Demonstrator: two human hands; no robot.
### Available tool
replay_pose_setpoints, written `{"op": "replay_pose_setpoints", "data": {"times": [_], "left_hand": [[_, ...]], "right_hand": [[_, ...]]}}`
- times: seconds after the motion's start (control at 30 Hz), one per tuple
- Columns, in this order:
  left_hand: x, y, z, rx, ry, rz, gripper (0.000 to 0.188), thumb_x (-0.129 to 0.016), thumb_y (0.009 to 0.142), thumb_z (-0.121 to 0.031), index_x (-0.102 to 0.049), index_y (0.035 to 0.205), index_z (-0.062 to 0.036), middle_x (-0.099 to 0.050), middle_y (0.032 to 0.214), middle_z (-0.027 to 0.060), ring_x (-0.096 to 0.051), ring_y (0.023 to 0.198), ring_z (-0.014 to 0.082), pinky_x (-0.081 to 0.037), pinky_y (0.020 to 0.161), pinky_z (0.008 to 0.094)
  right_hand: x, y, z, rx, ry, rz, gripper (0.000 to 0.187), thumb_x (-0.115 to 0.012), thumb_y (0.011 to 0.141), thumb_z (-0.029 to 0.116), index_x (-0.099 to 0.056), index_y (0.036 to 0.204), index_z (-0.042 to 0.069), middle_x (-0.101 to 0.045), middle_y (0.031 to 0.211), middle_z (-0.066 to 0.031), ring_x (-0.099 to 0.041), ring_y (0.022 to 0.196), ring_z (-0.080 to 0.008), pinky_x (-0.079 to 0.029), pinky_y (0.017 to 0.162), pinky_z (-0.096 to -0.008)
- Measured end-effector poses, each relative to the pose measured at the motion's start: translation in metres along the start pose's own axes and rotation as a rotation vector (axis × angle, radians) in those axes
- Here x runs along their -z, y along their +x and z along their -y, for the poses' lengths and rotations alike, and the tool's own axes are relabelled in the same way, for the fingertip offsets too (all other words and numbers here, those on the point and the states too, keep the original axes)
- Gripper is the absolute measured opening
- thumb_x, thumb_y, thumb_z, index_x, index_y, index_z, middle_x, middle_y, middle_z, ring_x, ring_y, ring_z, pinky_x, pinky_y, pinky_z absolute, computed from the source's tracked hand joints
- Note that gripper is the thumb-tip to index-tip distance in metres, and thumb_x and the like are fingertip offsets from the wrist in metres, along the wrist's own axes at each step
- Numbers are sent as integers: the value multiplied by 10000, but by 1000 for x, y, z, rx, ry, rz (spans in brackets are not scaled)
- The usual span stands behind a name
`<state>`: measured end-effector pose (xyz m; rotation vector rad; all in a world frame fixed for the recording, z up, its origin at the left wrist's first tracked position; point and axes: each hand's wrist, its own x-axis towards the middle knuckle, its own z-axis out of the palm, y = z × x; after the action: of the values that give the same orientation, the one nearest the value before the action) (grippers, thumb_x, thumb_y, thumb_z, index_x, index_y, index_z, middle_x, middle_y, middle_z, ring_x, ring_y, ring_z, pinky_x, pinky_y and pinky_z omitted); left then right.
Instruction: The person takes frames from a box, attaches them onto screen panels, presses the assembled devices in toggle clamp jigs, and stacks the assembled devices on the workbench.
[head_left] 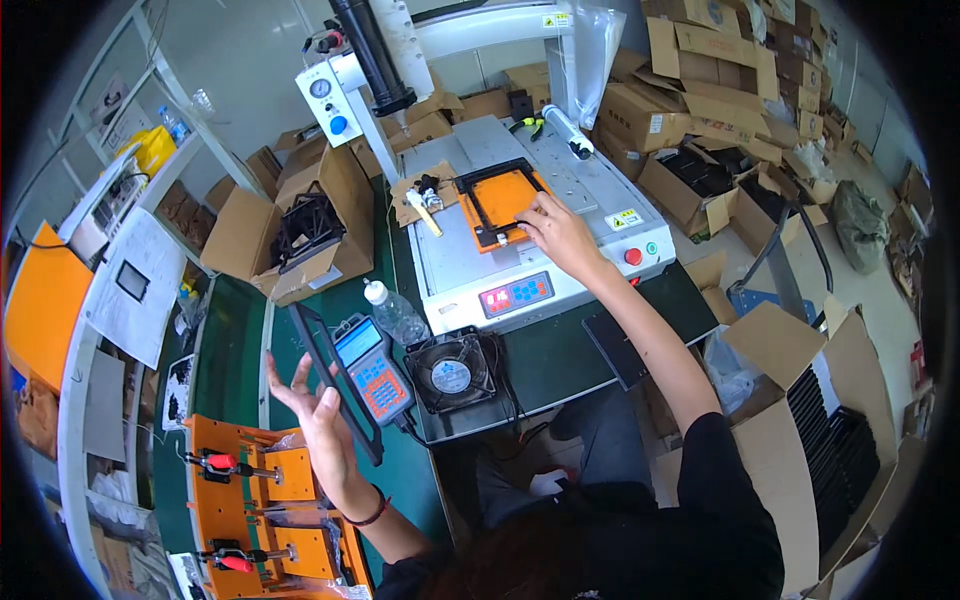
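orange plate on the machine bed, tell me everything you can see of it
The orange plate is flat and roughly rectangular, with a smooth look; its material is unclear. It lies on the grey machine bed, turned at an angle. A black frame lies on it, covering much of its border. The right hand is at the frame, near the plate's right side.

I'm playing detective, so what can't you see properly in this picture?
All in the head view:
Orange plate: one corner, hidden by the right hand.
Gauge: its reading, too small.
Handheld screen: writing, too small.
Open box at left: lower contents, hidden by its walls.
Black shirt: cut off by the lower edge.
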<state>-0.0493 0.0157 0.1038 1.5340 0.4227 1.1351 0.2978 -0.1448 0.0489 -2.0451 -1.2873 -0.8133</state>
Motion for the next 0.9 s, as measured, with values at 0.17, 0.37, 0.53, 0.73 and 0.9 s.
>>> {"op": "replay_pose_setpoints", "data": {"times": [0.17, 0.37, 0.53, 0.73, 0.9], "left_hand": [[-26, -2, 16, 122, -209, 76, 978, -713, 715, -217, -100, 1475, -173, -379, 1274, 166, -520, 1095, 293, -396, 962, 399], [-64, -24, 34, 30, -255, 234, 1124, -793, 610, -176, -47, 1448, -122, -317, 1292, 162, -402, 1183, 291, -317, 1026, 431], [-69, -24, 32, 34, -212, 278, 1111, -790, 599, -136, -58, 1434, -127, -319, 1290, 161, -403, 1183, 310, -323, 1004, 435], [-55, -25, 27, -17, -133, 264, 1101, -795, 608, -137, -57, 1423, -92, -314, 1281, 175, -379, 1193, 304, -313, 1046, 449], [-57, -32, 31, -73, -41, 395, 1162, -833, 580, -197, -26, 1402, -38, -264, 1299, 191, -368, 1195, 305, -350, 1026, 448]], "right_hand": [[25, 11, 8, -35, -166, 256, 382, -624, 860, 300, -594, 1154, 57, -567, 1054, -107, -541, 1008, -276, -451, 904, -385], [64, -18, 99, -179, 571, 311, 661, -481, 945, 428, -263, 1440, 48, -398, 1410, -179, -355, 1324, -319, -289, 1073, -413], [32, -30, 71, -116, -88, 187, 621, -452, 962, 374, -258, 1433, 20, -384, 1420, -181, -344, 1333, -322, -204, 1108, -451], [27, -29, 76, -157, -83, 232, 606, -450, 964, 332, -238, 1441, 23, -373, 1423, -184, -333, 1343, -312, -153, 1114, -482], [56, -65, 135, -257, 1107, 249, 857, -573, 895, 422, -35, 1482, 105, -323, 1443, -194, -300, 1366, -298, -182, 1116, -469]]}}
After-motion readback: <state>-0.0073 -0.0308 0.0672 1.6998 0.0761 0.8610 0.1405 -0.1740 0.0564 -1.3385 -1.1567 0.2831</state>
